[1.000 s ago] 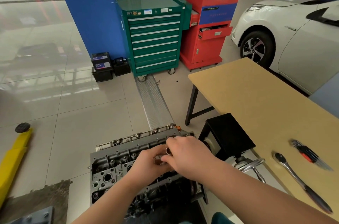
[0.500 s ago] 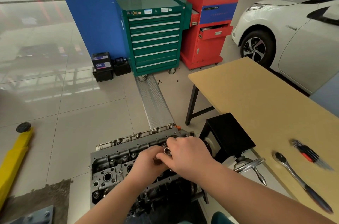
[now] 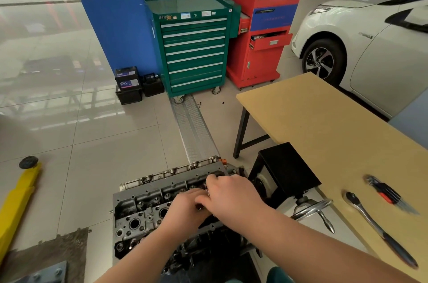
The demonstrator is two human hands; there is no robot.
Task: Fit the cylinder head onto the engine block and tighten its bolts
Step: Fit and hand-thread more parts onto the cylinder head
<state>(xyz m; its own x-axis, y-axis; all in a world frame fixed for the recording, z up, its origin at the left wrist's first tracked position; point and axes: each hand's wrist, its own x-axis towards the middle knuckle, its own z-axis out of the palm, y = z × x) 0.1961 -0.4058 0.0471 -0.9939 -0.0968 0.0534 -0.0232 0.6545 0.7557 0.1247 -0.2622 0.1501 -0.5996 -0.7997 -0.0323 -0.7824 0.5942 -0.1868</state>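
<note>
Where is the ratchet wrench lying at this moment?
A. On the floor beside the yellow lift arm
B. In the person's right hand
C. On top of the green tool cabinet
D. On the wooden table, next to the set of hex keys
D: the ratchet wrench lies on the wooden table, next to the set of hex keys, and neither hand touches it.

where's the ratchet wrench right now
In the head view, the ratchet wrench lies on the tan table at lower right, just left of the hex key set, untouched by either hand.
</note>
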